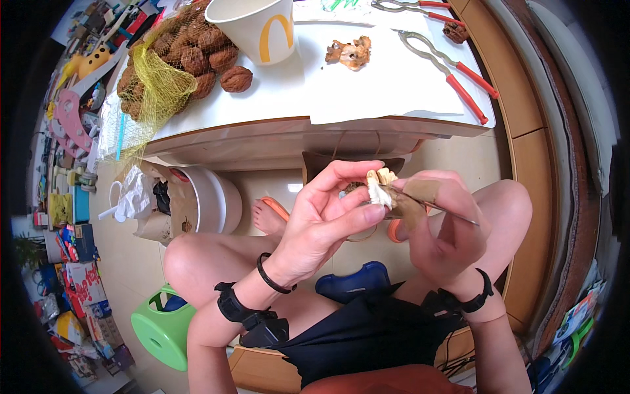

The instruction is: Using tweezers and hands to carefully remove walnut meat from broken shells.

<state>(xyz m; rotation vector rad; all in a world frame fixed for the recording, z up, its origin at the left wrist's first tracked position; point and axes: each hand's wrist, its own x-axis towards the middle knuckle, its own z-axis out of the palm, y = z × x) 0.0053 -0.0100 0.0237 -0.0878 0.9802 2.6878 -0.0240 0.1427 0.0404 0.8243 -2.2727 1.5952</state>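
My left hand [327, 212] pinches a pale walnut kernel [380, 189] between thumb and fingers, above the floor in front of the table. Close beside it on the right, my right hand [443, 216] grips a thin metal pick [433, 204], its front end against the kernel; some fingers wear tan coverings. On the white table [256, 106], brown shell and skin pieces [350, 52] lie on a white sheet. A plier-type nutcracker with red handles [445, 74] rests to their right, and a second nutcracker [418, 7] lies behind it.
A yellow net bag of walnuts [167, 74] and a white paper cup [253, 32] stand on the table's left part. One walnut [236, 79] lies outside the net. Below are a lined waste bin [216, 199] and a green stool [165, 327]. A wooden cabinet edge [529, 172] runs at right.
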